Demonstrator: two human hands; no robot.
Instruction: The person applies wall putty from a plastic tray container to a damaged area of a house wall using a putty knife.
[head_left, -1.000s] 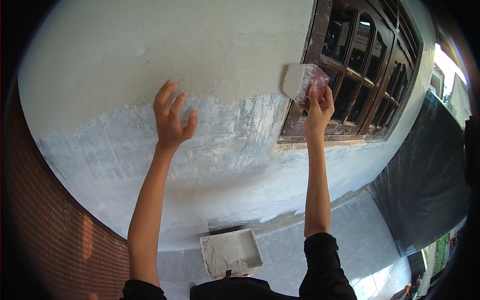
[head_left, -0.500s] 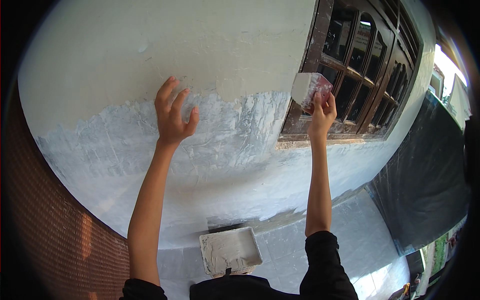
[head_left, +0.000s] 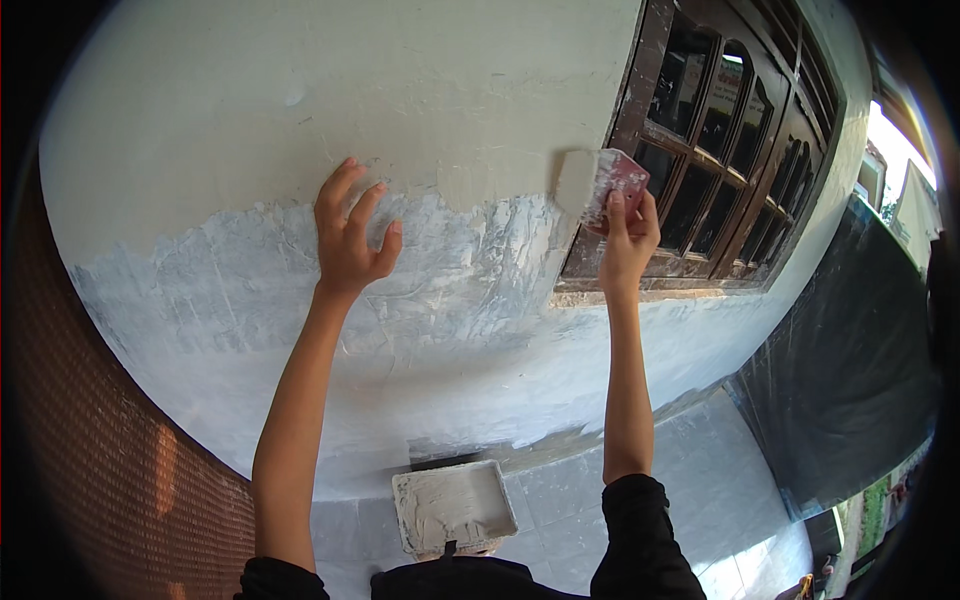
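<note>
Holding a flat scraper (head_left: 612,178) at approx. 1–2 o'clock from view ctr: R hand (head_left: 626,250), bare, grip closed on reddish end, thumb on near face, fingers partly hidden behind. Pale end of scraper points to 9 o'clock; whitish smears noted on reddish end. Scraper overlaps L edge of brown window (head_left: 690,150) in view; contact w/ wall (head_left: 420,375) unclear, cannot confirm.

L hand (head_left: 346,238), bare, at approx. 10 o'clock: grip wide open, fingers spread & bent, thumb out toward 3 o'clock, nothing held. Fingertips in front of wall nr edge of cream coat (head_left: 480,100); touch cannot be verified.

Wall: cream coat at 12 o'clock, ragged lower edge; patchy bluish-grey area (head_left: 240,275) below, running approx. 9 to 3 o'clock.

Tray (head_left: 447,469), pale, rectangular, at 6 o'clock, approx. betw. forearms; cream paste (head_left: 440,508) inside, thicker toward L side. Grey tiled floor (head_left: 565,495) at approx. 5 o'clock. Brown woven panel (head_left: 130,470) at 8 o'clock. Black sheet (head_left: 850,370) at 3–4 o'clock, beyond window. Sleeves (head_left: 645,530) black, both arms.
</note>
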